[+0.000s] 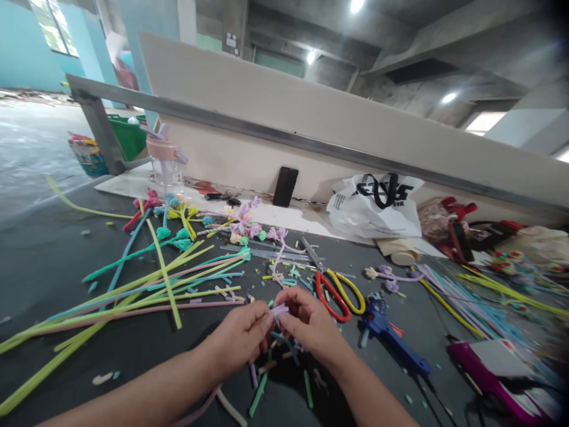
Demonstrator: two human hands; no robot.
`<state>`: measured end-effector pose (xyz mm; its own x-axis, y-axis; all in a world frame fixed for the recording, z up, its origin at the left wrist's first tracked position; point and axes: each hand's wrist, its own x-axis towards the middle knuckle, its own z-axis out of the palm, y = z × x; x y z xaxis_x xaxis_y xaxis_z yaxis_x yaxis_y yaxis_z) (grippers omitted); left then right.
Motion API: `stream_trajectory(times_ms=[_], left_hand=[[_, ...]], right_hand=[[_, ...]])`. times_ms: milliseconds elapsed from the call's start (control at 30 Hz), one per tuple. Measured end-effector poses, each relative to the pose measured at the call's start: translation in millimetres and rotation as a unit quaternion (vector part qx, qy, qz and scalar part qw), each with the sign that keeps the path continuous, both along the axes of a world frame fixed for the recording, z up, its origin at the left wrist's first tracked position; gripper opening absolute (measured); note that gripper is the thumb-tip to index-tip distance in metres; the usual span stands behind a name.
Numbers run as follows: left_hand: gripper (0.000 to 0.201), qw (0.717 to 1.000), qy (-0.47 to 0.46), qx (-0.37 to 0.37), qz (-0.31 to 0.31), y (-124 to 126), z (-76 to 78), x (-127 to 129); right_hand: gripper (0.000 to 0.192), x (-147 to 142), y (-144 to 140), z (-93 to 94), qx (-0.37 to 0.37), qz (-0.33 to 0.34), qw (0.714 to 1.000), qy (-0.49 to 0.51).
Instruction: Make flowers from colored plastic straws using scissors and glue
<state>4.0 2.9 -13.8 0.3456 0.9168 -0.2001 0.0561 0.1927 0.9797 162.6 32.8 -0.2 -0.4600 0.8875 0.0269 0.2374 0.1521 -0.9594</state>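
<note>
My left hand (242,335) and my right hand (315,329) meet low in the middle of the view. Both are closed, fingertips pinching a short lilac pipe cleaner piece (279,311); its lower part is hidden by the fingers. Cut bits of green pipe cleaner (261,388) lie on the dark table below the hands. Just beyond my right hand are scissors (334,290) with one red and one yellow handle. Left of my left hand, long yellow-green pipe cleaners (164,273) lie in a loose bundle with pink and blue ones.
Finished pipe cleaner flowers (242,222) lie toward the back. To the right are a blue glue gun (393,338) with a cord and a magenta box-like thing (493,373). A phone (285,186), a white bag (377,207) and a drinking bottle (165,157) stand along the back panel.
</note>
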Motion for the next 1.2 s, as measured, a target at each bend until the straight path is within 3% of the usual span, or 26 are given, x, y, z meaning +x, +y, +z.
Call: stream_trajectory(times_ms=[100, 267, 433, 533, 700, 1033, 1133, 1200], left_hand=[[0.036, 1.000, 0.005, 0.002, -0.011, -0.9, 2.6, 0.6], [0.034, 0.990, -0.073, -0.100, -0.070, 1.9, 11.0, -7.9], [0.033, 0.944, -0.180, -0.241, -0.135, 3.4, 11.4, -18.1], [0.031, 0.925, -0.199, -0.280, -0.164, 3.3, 10.7, -19.9], [0.022, 0.922, -0.201, -0.286, -0.168, 2.4, 12.9, -18.5], [0.023, 0.956, -0.171, -0.204, -0.124, -2.7, 11.3, -8.7], [0.025, 0.970, -0.143, -0.162, -0.108, -4.6, 9.3, -5.2], [0.026, 0.979, -0.114, -0.141, -0.097, -5.2, 9.2, -3.5]], right_hand=[[0.005, 0.5, 1.3, -3.0, 0.028, -0.010, 0.999, -0.016], [0.008, 2.4, 1.5, 1.5, 0.108, 0.019, 0.994, -0.025], [0.012, 1.3, -2.3, 13.0, 0.155, 0.059, 0.986, -0.033], [0.013, 1.4, -3.7, 15.5, 0.165, 0.073, 0.983, -0.044], [0.015, 3.4, -3.2, 13.8, 0.164, 0.084, 0.982, -0.042], [0.015, 4.1, -1.4, 11.1, 0.158, 0.092, 0.983, -0.031], [0.012, 6.7, -0.8, 15.0, 0.111, 0.075, 0.991, 0.010], [0.026, 9.7, 1.0, 15.6, 0.065, 0.024, 0.995, 0.073]])
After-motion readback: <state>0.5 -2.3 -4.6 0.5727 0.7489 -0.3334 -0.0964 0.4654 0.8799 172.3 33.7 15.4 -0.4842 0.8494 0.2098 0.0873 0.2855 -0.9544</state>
